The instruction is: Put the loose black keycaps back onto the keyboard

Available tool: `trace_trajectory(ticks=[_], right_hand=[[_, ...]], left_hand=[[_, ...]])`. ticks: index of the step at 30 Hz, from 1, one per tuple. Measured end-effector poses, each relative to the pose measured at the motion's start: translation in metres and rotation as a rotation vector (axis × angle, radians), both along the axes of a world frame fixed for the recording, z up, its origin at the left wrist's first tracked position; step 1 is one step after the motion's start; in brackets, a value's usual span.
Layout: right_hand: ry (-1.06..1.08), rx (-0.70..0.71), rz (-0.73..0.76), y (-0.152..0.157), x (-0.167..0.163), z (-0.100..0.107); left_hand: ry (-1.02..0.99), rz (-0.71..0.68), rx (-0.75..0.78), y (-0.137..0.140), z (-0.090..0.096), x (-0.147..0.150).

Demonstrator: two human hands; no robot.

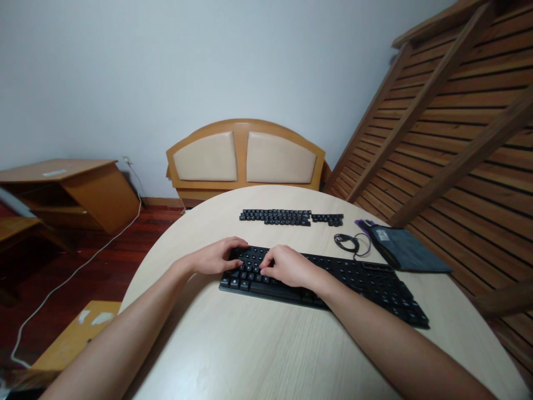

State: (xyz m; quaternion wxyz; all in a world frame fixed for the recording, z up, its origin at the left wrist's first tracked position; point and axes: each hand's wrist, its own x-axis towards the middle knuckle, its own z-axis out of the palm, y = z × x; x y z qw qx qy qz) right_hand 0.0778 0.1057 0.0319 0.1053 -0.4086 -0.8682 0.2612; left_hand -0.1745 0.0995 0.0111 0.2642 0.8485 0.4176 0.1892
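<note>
A black full-size keyboard [275, 289] lies at a slant on the round table, its right end nearer to me. My left hand [212, 256] grips its upper left corner, thumb over the left keys and fingers along the back edge. Over the left-middle keys, my right hand [289, 266] is closed in a pinch, thumb against the fingers; whatever lies between the fingertips is too small to make out. Behind the keyboard, small black keycaps [277, 216] are lined up in rows, with a shorter group of keycaps [327, 218] just right of them.
A coiled black cable [346, 242] runs from the keyboard's back edge. To the right lies a dark grey flat pouch [410, 250] with something purple beside it. The pale table [200, 339] has a curved edge. A wooden headboard [242, 150] stands behind, a slatted wooden frame [441, 128] at right.
</note>
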Motion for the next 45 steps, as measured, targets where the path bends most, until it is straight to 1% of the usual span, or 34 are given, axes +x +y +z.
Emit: trace_trajectory(ticks=[3,5,7,8,9,10,11,12,14,16,19,24,32,36,38,40,42,45], right_hand=[[0.017,0.002,0.000,0.001,0.001,-0.002],[0.055,-0.053,0.034,0.005,0.005,-0.003],[0.095,-0.137,0.079,0.014,0.010,-0.003],[0.110,-0.148,0.082,0.020,0.013,-0.004],[0.115,-0.127,0.066,0.027,0.016,-0.004],[0.109,-0.064,0.024,0.036,0.017,-0.004],[0.082,0.034,-0.036,0.045,0.018,-0.004],[0.028,0.135,-0.090,0.054,0.017,-0.005],[-0.152,0.381,-0.174,0.072,0.013,-0.007],[-0.202,0.473,-0.182,0.086,0.006,-0.009],[-0.261,0.588,-0.142,0.100,-0.006,-0.013],[-0.317,0.675,-0.113,0.110,-0.021,-0.016],[-0.347,0.706,-0.047,0.113,-0.033,-0.017],[-0.324,0.705,-0.003,0.104,-0.028,-0.015],[-0.295,0.693,-0.005,0.096,-0.021,-0.011],[-0.225,0.643,-0.044,0.087,-0.011,-0.006],[-0.114,0.557,-0.105,0.075,0.000,-0.002],[0.068,0.428,-0.138,0.053,0.019,0.000]], left_hand=[[0.009,0.001,0.001,-0.001,0.001,0.000],[0.030,0.014,0.007,-0.002,0.003,0.002],[0.073,0.048,0.036,-0.004,0.005,0.006],[0.094,0.066,0.062,-0.006,0.005,0.010],[0.112,0.074,0.090,-0.008,0.006,0.014],[0.122,0.069,0.118,-0.010,0.006,0.018],[0.125,0.053,0.144,-0.012,0.006,0.023],[0.129,0.034,0.165,-0.014,0.006,0.028],[0.148,0.004,0.193,-0.017,0.005,0.036],[0.179,-0.009,0.206,-0.019,0.003,0.041],[0.212,-0.011,0.204,-0.019,0.000,0.043],[0.244,-0.008,0.213,-0.019,-0.004,0.042],[0.281,-0.004,0.223,-0.021,-0.003,0.044],[0.279,-0.004,0.232,-0.021,-0.003,0.044],[0.284,0.004,0.230,-0.020,-0.003,0.044],[0.282,0.008,0.227,-0.020,-0.005,0.043],[0.279,0.009,0.225,-0.018,-0.007,0.042],[0.297,0.012,0.225,-0.015,-0.009,0.043]])
